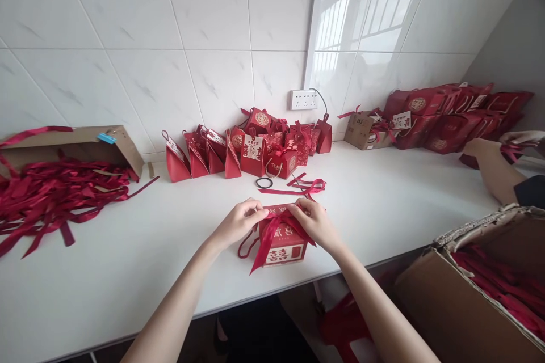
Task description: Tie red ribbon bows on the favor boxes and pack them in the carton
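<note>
A red gift box (284, 238) with gold characters and a white label stands upright on the white counter in front of me. A red satin ribbon (267, 244) is tied at its top, one tail hanging down the front. My left hand (243, 220) pinches the ribbon at the upper left of the box, thumb against fingers. At the upper right, my right hand (314, 221) is closed on the ribbon's other side. Exactly which part of the bow each hand grips is partly hidden by the fingers. A dark red cord handle (247, 245) sticks out left of the box.
Loose ribbons (63, 187) spill from a cardboard box (128, 150) at left. Several red gift boxes (253, 153) line the wall, near a black ring (264, 182) and loose ribbon (315, 186). At right are red bags (443, 119), another person's arm (494, 173) and a large carton (460, 295).
</note>
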`<state>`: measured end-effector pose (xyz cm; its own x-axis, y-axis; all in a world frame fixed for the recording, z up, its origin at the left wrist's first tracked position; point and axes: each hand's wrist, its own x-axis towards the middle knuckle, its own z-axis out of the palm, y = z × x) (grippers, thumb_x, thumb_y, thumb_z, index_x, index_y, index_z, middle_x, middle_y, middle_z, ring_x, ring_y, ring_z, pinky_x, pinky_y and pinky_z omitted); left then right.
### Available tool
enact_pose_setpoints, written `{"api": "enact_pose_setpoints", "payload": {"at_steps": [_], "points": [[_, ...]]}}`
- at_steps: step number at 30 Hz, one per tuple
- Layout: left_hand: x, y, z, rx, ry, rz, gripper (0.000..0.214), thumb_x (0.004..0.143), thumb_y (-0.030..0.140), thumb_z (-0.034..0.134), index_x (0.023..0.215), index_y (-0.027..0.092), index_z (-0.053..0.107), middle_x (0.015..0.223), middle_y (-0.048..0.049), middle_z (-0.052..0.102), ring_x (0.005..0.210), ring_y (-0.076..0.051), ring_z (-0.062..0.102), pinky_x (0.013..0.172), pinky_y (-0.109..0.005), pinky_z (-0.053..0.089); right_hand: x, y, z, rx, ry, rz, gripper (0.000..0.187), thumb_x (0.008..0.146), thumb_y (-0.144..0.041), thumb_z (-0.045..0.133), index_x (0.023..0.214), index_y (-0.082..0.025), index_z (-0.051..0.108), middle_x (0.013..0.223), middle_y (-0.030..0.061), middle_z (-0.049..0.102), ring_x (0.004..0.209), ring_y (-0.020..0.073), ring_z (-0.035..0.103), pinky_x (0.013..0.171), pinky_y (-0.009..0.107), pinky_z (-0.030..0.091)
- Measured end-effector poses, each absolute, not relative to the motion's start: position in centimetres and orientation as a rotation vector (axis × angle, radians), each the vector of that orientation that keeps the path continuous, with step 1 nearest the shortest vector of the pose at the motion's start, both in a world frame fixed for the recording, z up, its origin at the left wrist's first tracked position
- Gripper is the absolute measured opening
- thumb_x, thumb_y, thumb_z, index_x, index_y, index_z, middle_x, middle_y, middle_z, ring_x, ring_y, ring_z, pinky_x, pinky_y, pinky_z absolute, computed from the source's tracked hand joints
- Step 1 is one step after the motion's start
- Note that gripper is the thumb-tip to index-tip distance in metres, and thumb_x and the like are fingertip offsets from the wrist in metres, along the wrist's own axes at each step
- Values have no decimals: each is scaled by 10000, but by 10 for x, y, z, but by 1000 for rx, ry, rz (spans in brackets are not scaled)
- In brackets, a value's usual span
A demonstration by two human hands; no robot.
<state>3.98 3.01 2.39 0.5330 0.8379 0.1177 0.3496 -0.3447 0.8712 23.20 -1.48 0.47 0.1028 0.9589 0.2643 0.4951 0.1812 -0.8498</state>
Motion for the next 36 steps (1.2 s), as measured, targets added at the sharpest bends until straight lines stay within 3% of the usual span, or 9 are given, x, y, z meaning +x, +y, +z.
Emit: {"api": "enact_pose_setpoints", "payload": {"at_steps": [4, 19, 25, 31, 33, 36], "points": [[45, 13, 14, 1797, 1065, 867, 310, 818, 394, 494, 605, 187, 410, 674, 36, 431, 598, -108, 423, 581, -237, 339, 228, -18, -4, -1412, -1396, 743, 432, 820, -493, 467, 566, -208, 264, 562, -48, 310, 529, 98, 308, 483, 239, 256], [62, 0, -18, 1546, 1171, 1180, 304, 799, 365, 487, 592, 199, 338, 622, 45, 362, 571, -98, 362, 540, -222, 316, 223, -21, -12, -1312, -1228, 822, 420, 794, -502, 481, 554, -207, 304, 651, -24, 384, 595, 120, 385, 548, 260, 332], [48, 13, 5, 1648, 1031, 816, 383, 772, 439, 541, 535, 176, 396, 594, 44, 354, 539, -87, 332, 519, -231, 288, 234, -19, -8, -1365, -1232, 1062, 416, 752, -522, 531, 570, -209, 327, 564, -47, 390, 500, 92, 367, 454, 230, 263], [38, 18, 41, 1971, 888, 647, 376, 783, 476, 553, 571, 165, 555, 670, 7, 473, 627, -117, 433, 598, -243, 364, 239, -20, -7, -1363, -1295, 1034, 423, 750, -520, 536, 573, -202, 320, 559, -56, 364, 496, 74, 331, 438, 211, 240], [40, 17, 48, 1977, 869, 628, 345, 781, 471, 564, 615, 169, 572, 664, 12, 470, 590, -104, 426, 556, -234, 353, 238, -20, -7, -1368, -1297, 1013, 425, 747, -521, 536, 569, -201, 320, 556, -56, 362, 496, 73, 329, 439, 210, 244], [45, 17, 52, 1811, 875, 499, 315, 794, 478, 556, 705, 176, 566, 493, 69, 373, 421, -63, 324, 437, -213, 263, 238, -20, -7, -1372, -1294, 995, 423, 743, -530, 535, 571, -204, 328, 553, -53, 374, 498, 80, 349, 436, 209, 259]]}}
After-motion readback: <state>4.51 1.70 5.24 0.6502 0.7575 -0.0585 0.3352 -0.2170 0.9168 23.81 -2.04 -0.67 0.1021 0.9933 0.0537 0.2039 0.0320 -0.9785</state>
